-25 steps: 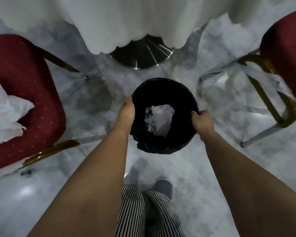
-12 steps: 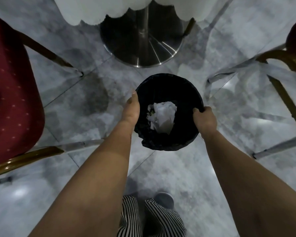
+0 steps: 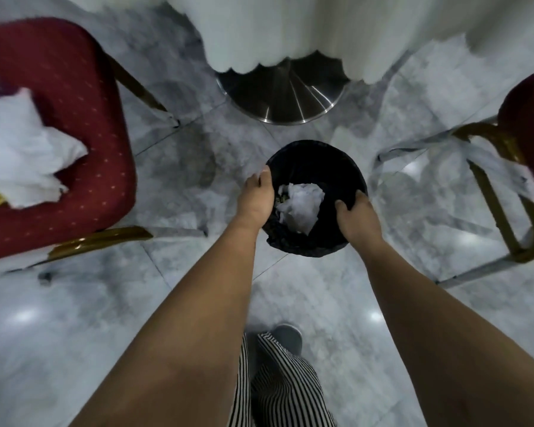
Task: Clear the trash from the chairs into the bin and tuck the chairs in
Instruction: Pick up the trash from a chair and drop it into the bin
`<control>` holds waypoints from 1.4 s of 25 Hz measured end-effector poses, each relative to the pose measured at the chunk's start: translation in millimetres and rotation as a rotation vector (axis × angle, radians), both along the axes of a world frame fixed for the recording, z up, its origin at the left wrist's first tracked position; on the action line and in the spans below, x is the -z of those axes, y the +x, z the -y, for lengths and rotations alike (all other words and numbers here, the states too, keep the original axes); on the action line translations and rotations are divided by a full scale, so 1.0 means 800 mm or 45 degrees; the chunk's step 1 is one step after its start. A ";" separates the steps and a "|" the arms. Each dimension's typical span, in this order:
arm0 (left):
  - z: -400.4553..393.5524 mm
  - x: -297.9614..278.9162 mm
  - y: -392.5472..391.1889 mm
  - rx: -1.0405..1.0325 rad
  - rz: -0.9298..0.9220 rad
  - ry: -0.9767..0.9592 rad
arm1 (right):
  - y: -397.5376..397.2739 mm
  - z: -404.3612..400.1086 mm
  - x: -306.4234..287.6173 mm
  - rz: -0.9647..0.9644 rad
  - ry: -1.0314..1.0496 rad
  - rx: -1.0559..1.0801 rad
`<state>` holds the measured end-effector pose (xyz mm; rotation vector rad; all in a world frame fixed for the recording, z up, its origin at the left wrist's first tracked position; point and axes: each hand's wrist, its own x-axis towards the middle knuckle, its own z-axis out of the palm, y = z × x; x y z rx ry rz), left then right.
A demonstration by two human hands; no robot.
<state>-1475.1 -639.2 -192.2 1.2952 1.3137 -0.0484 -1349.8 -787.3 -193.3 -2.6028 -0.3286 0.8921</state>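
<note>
Single head view, steeply downward, close above the bin (image 3: 316,155).

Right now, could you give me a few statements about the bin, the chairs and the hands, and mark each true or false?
1. Both hands grip the bin's rim: left hand, right hand. True.
2. The bin is empty. False: crumpled white paper lies inside.
3. White trash lies on the left chair. True.
4. The bin stands on the left chair. False: it is over the floor, between the chairs.
5. The chairs have blue seats. False: they are red.
</note>
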 end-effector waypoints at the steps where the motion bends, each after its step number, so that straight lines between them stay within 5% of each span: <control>1: 0.001 -0.022 -0.016 0.021 -0.032 0.045 | -0.014 -0.006 -0.024 0.000 0.001 -0.054; 6: -0.011 -0.136 -0.107 0.126 -0.250 0.374 | -0.101 -0.036 -0.133 0.001 0.071 -0.257; 15: -0.111 -0.246 -0.303 -0.289 -0.340 0.719 | -0.269 -0.174 -0.244 -0.007 0.180 -0.554; 24: -0.262 -0.213 -0.436 -0.397 -0.459 0.588 | -0.399 -0.343 -0.218 -0.043 0.306 -0.482; 35: -0.375 -0.160 -0.428 -0.306 -0.320 0.232 | -0.438 -0.439 -0.164 -0.260 0.177 -0.137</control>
